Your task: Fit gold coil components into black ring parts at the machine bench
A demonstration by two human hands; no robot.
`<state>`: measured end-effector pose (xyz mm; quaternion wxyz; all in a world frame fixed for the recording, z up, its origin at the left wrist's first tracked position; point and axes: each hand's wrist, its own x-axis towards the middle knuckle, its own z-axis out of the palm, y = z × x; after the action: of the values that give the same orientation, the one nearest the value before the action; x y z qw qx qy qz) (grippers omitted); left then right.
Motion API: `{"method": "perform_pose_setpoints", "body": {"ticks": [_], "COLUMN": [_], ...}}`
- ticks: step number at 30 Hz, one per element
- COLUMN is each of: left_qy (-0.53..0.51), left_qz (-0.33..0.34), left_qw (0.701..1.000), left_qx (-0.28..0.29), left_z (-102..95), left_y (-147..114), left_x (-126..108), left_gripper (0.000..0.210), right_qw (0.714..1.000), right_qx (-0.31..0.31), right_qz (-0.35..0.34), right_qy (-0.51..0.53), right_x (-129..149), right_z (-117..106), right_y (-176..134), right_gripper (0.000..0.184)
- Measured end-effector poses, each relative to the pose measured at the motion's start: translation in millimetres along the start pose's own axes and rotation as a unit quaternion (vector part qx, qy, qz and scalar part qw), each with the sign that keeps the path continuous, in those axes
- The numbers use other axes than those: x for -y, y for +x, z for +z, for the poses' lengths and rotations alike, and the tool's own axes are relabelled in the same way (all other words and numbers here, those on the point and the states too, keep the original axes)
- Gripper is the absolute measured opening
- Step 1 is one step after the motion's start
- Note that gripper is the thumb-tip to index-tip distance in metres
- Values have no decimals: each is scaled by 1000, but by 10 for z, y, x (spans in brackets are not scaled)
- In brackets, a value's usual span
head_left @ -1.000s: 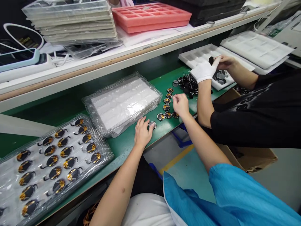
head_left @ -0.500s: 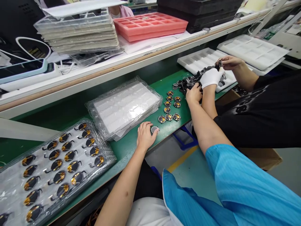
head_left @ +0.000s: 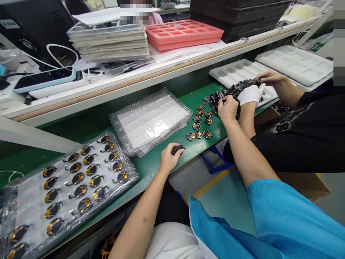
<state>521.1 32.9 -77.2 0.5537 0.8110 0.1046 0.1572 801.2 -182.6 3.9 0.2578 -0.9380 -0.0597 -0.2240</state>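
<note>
A dark round disc part [head_left: 178,148] is pinched between the thumb and fingers of my left hand [head_left: 169,157], just above the front of the green bench. My right hand [head_left: 229,108] is at the near side of a pile of black parts with thin wires [head_left: 229,91]. Its fingertips are pressed together, and what they hold is too small to make out. Between my hands, several round parts with shiny gold-and-black faces [head_left: 198,134] lie in loose rows on the bench.
At left, a clear tray [head_left: 107,212] carries rows of similar gold-and-black parts with leads. Stacked clear trays [head_left: 122,144] lie behind my left hand. A co-worker's gloved hand [head_left: 249,95] and bare hand [head_left: 272,77] work at the pile, beside white trays [head_left: 296,64]. A shelf edge [head_left: 151,73] runs above.
The disc in my left hand has turned from its grey, silver-rimmed side to a dark, tilted one. My right hand's fingertips have lifted and pinched together at the pile. The view has shifted left.
</note>
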Motion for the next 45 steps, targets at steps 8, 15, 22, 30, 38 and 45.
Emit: {"method": "perform_pose_setpoints", "body": {"ticks": [8, 15, 22, 30, 38, 45], "left_qy": [-145, -177, -211, -238, -253, -271], "left_qz": [-64, -74, -73, -91, -94, -101], "left_qw": [984, 975, 963, 960, 956, 952], "left_qx": [-80, -116, -149, -114, -111, -97], "left_z": [-340, -376, -415, -555, -558, -535], "left_y": [-480, -531, -510, -637, -586, -591], "left_x": [101, 139, 109, 79, 121, 131], "left_gripper": [37, 40, 44, 49, 50, 49], "right_qw": [940, 898, 877, 861, 747, 700], "right_qx": [109, 120, 114, 232, 379, 379], "right_qz": [-49, 22, 63, -69, 95, 171], "right_qy": [320, 423, 463, 448, 538, 580], "right_x": [967, 1150, 1123, 1174, 1226, 1293], "right_z": [103, 414, 344, -175, -164, -112], "right_y": [-1997, -2389, -2320, -2298, -2292, -2288], "right_gripper": [26, 31, 33, 19, 45, 62]}}
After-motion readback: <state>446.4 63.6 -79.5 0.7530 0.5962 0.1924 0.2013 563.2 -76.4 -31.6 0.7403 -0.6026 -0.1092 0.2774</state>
